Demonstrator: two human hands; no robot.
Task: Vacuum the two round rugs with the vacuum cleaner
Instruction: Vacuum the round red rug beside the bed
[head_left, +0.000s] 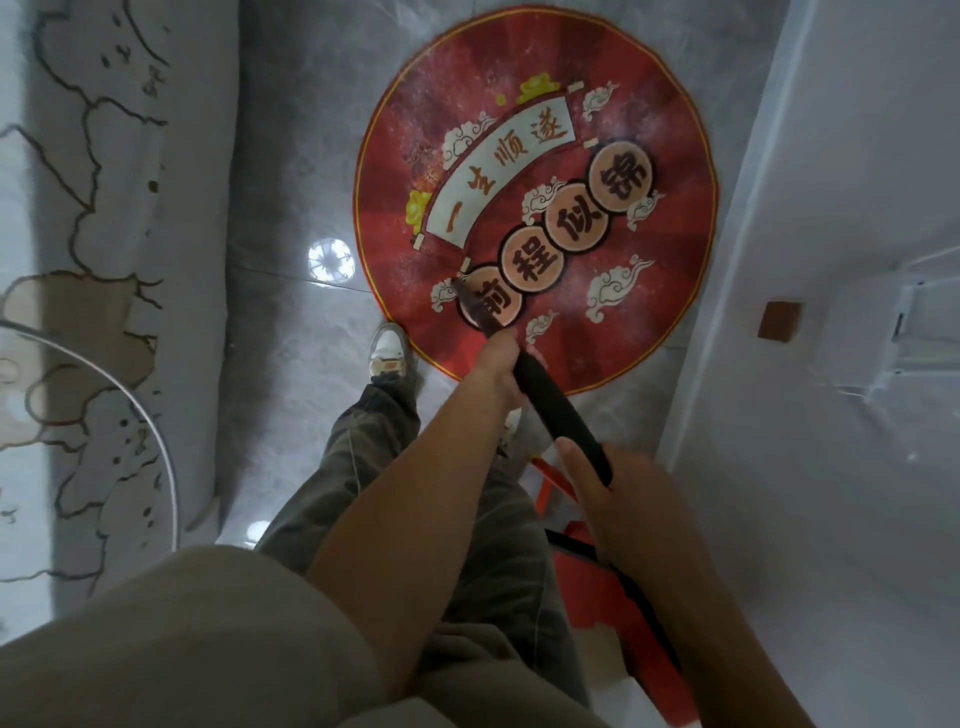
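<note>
A round red rug (649, 156) with gold trim, white clouds and dark characters lies on the marble floor ahead of me. A black vacuum wand (563, 415) slants from lower right up to its nozzle tip (470, 296) on the rug's near edge. My left hand (498, 364) grips the wand low down, just above the rug. My right hand (613, 499) holds the wand's upper end near my body. The red vacuum body (587, 571) sits by my right leg, partly hidden by my arm. Only one rug is in view.
A bed or sofa with a pale patterned cover (104, 260) runs along the left. A white wall or cabinet (831, 364) with a small brown block (779, 319) stands on the right. My left shoe (387, 353) is at the rug's edge.
</note>
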